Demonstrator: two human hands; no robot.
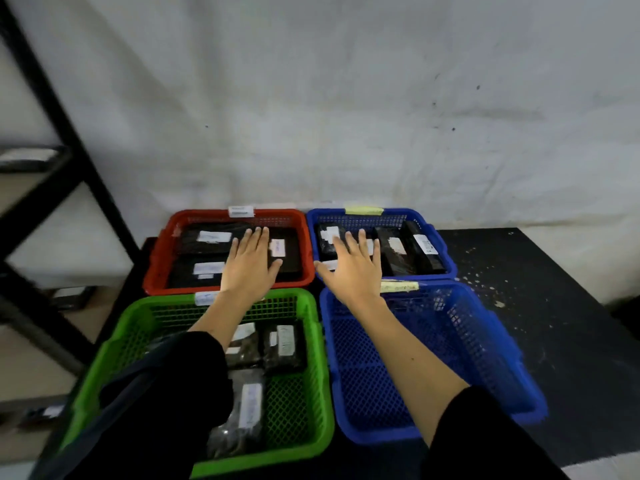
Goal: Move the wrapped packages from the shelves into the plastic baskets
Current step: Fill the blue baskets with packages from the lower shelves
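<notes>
Hands (250,263) (353,268) flat, empty – near blue basket (450,358) bare.

The left sleeve (166,403) hides part of the green basket (311,341); package labels (250,405) are unreadably blurred.

Black wrapped packages (207,242) flat in baskets (152,271)

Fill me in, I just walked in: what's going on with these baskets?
A person is sorting black wrapped packages into plastic baskets. Both hands are open and empty, the left hand over the red basket, the right hand over the far blue basket. The green basket holds packages; the near blue basket looks empty.
</notes>
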